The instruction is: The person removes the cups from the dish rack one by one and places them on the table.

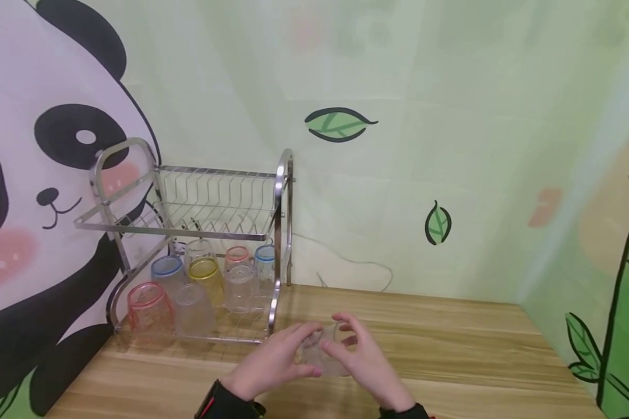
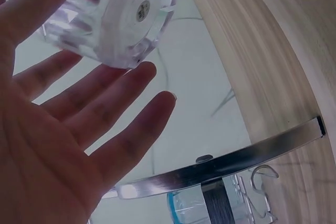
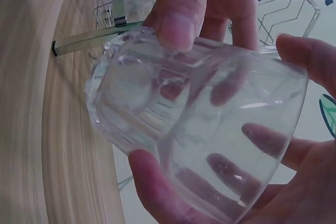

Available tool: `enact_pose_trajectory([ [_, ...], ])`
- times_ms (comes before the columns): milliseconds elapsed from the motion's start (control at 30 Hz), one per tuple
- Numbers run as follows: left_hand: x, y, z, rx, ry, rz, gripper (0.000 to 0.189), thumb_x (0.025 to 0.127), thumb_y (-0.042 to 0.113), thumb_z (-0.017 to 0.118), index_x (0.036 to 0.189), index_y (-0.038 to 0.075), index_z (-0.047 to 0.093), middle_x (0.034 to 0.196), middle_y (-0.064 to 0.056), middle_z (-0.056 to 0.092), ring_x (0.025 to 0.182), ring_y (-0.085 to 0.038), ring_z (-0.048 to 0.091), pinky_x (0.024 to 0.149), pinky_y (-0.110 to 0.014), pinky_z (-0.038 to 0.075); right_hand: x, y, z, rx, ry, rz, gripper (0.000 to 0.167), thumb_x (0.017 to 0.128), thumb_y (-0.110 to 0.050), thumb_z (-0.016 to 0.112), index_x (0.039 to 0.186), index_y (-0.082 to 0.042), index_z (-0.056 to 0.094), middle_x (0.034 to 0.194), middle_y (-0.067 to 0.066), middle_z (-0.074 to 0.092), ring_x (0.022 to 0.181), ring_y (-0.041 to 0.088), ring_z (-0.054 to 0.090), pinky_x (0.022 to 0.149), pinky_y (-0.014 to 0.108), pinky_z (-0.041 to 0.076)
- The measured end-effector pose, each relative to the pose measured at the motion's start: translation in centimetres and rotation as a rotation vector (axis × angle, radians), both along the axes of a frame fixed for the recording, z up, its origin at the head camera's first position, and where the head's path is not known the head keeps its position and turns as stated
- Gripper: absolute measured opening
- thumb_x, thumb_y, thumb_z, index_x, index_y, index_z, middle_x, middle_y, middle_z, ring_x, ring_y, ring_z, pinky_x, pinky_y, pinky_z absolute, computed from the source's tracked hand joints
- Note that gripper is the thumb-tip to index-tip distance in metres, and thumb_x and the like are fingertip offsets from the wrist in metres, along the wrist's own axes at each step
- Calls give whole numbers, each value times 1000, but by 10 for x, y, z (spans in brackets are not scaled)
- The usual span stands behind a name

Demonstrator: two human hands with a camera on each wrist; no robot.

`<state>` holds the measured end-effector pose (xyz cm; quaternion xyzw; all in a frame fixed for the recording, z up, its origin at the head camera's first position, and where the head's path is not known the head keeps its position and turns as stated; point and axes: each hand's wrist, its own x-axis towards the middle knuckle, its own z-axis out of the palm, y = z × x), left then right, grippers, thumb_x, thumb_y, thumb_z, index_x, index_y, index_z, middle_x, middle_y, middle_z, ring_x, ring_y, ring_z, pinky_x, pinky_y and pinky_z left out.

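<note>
Both hands hold a clear glass (image 1: 325, 352) over the wooden table, in front of the rack's right end. In the right wrist view the glass (image 3: 199, 124) has a faceted, thick base and a smooth wide rim. My left hand (image 1: 278, 358) pinches it from the left, its thumb across the lower part and fingertips behind. In the left wrist view a small round sticker shows on the base, and some fingers of the left hand (image 2: 89, 124) stretch out below the glass. From the right, my right hand (image 1: 364, 361) grips it, thumb in front and fingers behind the wall.
A two-tier metal dish rack (image 1: 188, 233) stands on the table at the left. On its lower tier are several glasses, among them a red-rimmed glass (image 1: 149, 314), a yellow glass (image 1: 207, 282) and a blue-rimmed glass (image 1: 168, 276). A printed curtain (image 1: 398, 174) hangs behind the table (image 1: 451, 349).
</note>
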<state>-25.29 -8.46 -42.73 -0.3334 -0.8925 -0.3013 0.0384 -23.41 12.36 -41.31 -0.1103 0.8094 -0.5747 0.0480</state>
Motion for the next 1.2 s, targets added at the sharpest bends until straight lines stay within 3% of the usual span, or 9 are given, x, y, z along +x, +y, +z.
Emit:
enact_pose_trajectory([
  [200,0,-6,5,-14,-26,5,58,89,38,72,139,14,53,133,-3,59,116,-18,58,92,-37,50,-6,3,0,57,51,50,60,88,-37,72,140,-18,49,135,14,47,113,34,49,74,40,50],
  [300,1,-11,11,-11,-37,2,53,92,36,69,137,12,55,133,-5,59,114,-21,59,91,-38,50,-17,10,3,152,113,91,61,88,-34,74,140,-14,50,135,15,48,112,35,50,75,43,51],
  [500,-2,-36,25,39,-54,35,50,95,37,64,136,9,55,127,-7,61,109,-25,60,88,-43,51,-50,15,17,375,242,172,63,85,-31,76,137,-5,52,139,20,49,121,43,48,93,57,45],
  [600,-3,-52,28,71,-42,83,45,96,33,64,134,10,57,121,-5,64,106,-24,61,86,-43,51,-68,14,21,473,289,212,64,83,-30,78,134,-2,54,134,21,52,123,40,47,98,56,42],
  [767,-3,-77,37,91,3,148,44,95,28,66,133,7,58,122,-10,65,107,-28,62,88,-47,51,-97,6,23,645,320,250,60,81,-31,79,130,-4,58,125,20,56,117,36,51,95,49,45],
  [1000,-12,-110,50,-96,61,243,44,94,26,67,131,5,58,126,-15,60,112,-34,59,91,-49,49,-134,-5,20,819,271,297,60,79,-37,78,129,-10,59,123,18,58,114,31,54,94,45,45],
  [1200,-32,-131,53,-366,264,389,41,85,20,78,118,1,64,111,-20,57,104,-37,58,81,-52,53,-158,-15,11,863,231,256,55,80,-36,78,126,-10,60,129,16,58,121,32,52,98,45,44],
])
